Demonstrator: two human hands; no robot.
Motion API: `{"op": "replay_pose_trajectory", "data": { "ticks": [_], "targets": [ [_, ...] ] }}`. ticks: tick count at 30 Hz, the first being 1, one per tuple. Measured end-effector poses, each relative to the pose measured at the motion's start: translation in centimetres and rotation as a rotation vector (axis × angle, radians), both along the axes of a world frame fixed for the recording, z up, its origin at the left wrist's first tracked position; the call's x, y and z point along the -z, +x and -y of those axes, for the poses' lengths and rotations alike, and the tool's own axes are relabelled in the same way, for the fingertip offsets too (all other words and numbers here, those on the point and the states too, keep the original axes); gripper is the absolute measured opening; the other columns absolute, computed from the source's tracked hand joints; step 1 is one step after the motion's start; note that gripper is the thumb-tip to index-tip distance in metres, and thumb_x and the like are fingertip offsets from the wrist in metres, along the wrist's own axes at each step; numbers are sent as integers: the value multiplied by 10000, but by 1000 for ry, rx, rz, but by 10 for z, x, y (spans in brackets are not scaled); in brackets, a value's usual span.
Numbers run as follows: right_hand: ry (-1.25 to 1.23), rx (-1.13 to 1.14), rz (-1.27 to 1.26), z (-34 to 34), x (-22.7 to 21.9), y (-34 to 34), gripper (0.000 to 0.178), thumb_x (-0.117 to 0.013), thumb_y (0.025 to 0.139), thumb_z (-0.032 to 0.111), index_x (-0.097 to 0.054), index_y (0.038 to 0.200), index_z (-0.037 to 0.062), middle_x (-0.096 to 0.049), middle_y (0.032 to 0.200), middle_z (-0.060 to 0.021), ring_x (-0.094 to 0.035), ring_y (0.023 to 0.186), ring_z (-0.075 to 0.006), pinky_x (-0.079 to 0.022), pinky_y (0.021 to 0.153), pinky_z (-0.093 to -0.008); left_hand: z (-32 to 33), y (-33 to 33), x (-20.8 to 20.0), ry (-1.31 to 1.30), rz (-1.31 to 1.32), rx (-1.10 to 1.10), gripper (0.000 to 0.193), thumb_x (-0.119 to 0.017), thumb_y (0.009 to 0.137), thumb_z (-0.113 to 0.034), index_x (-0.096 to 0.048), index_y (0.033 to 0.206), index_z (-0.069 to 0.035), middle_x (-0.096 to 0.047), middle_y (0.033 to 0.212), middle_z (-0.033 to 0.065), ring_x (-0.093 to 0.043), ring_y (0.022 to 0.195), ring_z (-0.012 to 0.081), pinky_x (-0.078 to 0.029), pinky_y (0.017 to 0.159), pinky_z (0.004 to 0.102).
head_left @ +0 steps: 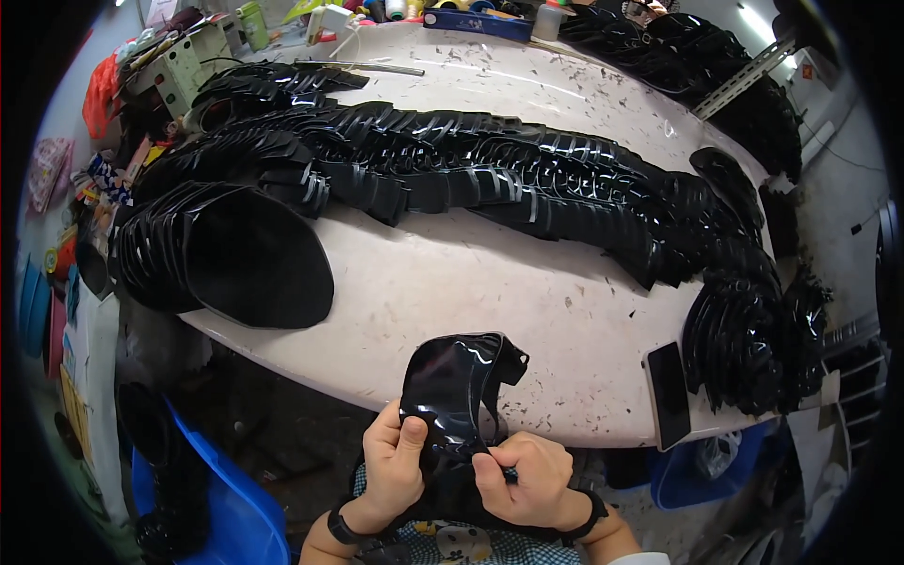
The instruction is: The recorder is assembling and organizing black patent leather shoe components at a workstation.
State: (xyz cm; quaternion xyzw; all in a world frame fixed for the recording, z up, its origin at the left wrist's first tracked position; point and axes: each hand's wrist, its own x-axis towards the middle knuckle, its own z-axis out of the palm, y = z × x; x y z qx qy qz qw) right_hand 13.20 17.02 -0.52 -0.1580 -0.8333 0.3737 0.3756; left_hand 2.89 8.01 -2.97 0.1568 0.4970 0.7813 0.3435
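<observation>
At the near edge of the white table (395, 282), you hold up a glossy black upper-like piece (438, 386), bent into a curve, with bright streaks of light along its top and a notched tab holding a small hole at its right end. Your left hand (391, 461) grips its lower left side, thumb flat against it, fingers curled close. Your right hand (529, 478) is clenched, thumb and bent forefinger pinching the lower edge; a small dark bit shows in that fist, too hidden to identify. Across the table's far half run overlapping black pieces (490, 169).
</observation>
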Motion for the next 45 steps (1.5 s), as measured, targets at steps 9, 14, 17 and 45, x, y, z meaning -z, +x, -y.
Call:
{"op": "replay_pose_trajectory", "data": {
  "ticks": [9, 14, 17, 45],
  "targets": [
    [-288, -143, 133, -3, 12, 8, 335, -543, 841, 296, -502, 722, -14, -556, 615, -66, -534, 495, -136, -415, 455, -227, -6, 0, -5, -24, 31, -75, 280, -490, 887, -247, -522, 910, 30, -566, 793, 5, -487, 693, 38, -397, 621, 170],
    [-671, -230, 2, -2, 8, 1, 143, -620, 769, 73, -533, 827, -24, -551, 743, -84, -498, 585, -110, -380, 521, -194, 2, 1, -12, -59, 37, -39, 249, -531, 866, -204, -547, 930, 36, -579, 809, 10, -494, 689, 40, -402, 611, 174],
    [-807, -199, -126, -5, 12, 4, 126, -576, 808, 67, -481, 781, -11, -470, 680, -14, -405, 576, -53, -333, 494, -183, 10, -12, -24, -60, -38, 247, 271, -622, 800, -160, -573, 971, 45, -592, 799, 11, -495, 664, 43, -403, 579, 176],
    [119, -374, -14, -20, -1, -175, 375, -605, 712, 34, -495, 1071, 19, -581, 936, -154, -597, 730, -275, -472, 596, -291, 49, -138, -13, -648, -926, -853, 170, -629, 692, 58, -598, 856, 29, -543, 734, 60, -507, 552, 66, -399, 468, 174]
  ]
}}
